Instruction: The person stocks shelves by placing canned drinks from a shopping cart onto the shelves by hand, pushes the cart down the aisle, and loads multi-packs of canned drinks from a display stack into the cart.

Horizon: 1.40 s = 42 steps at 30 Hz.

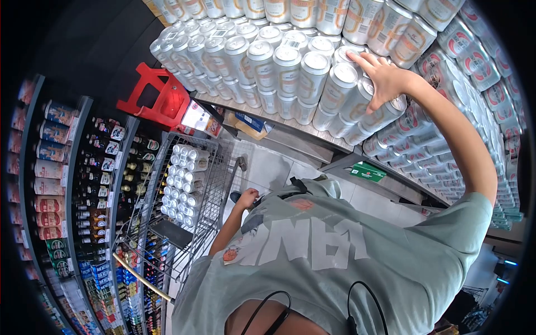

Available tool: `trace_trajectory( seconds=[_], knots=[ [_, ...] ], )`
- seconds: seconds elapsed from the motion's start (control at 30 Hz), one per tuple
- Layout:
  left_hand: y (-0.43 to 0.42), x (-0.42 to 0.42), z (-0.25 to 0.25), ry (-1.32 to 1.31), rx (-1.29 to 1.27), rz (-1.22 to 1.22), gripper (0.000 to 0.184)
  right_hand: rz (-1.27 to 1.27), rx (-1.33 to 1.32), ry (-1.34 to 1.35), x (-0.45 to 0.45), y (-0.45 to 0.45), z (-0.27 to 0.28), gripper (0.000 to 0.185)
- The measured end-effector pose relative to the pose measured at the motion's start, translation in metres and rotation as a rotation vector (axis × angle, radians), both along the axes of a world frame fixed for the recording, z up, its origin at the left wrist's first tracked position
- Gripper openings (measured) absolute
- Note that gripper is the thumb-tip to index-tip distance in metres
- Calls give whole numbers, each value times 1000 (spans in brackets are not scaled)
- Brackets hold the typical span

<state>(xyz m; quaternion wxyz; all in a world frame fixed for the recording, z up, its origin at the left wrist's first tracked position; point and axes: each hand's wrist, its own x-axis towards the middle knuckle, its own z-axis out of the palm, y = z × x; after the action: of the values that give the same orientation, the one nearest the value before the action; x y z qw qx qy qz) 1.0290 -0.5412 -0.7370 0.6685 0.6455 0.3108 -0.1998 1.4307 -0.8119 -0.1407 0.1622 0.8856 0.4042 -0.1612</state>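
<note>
My right hand [384, 78] reaches up to a shelf display of shrink-wrapped silver-white beer cans [287, 64]. Its fingers and thumb are spread and rest across the can tops near the display's right end. Whatever lies under the palm is hidden. Down by my waist, my left hand [247, 199] has its fingers curled closed beside a dark patch on my shirt. What it holds, if anything, does not show. Left of that hand stands a wire shopping cart [209, 184] with wrapped packs of silver cans [182, 184] in it.
A red plastic stool [153, 96] stands at the display's left end. Shelves of bottles [97, 184] and boxed cans line the far left. To the right are stacks of red-labelled cans [416, 120]. A green box [368, 171] sits on the lower shelf, above the tiled floor [265, 159].
</note>
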Motion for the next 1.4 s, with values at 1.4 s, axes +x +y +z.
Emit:
trace_trajectory(
  seconds=[1.4],
  knots=[
    [-11,-28,-25,-9,257,-162,33,65,234,-85,-31,-8,1,118]
  ],
)
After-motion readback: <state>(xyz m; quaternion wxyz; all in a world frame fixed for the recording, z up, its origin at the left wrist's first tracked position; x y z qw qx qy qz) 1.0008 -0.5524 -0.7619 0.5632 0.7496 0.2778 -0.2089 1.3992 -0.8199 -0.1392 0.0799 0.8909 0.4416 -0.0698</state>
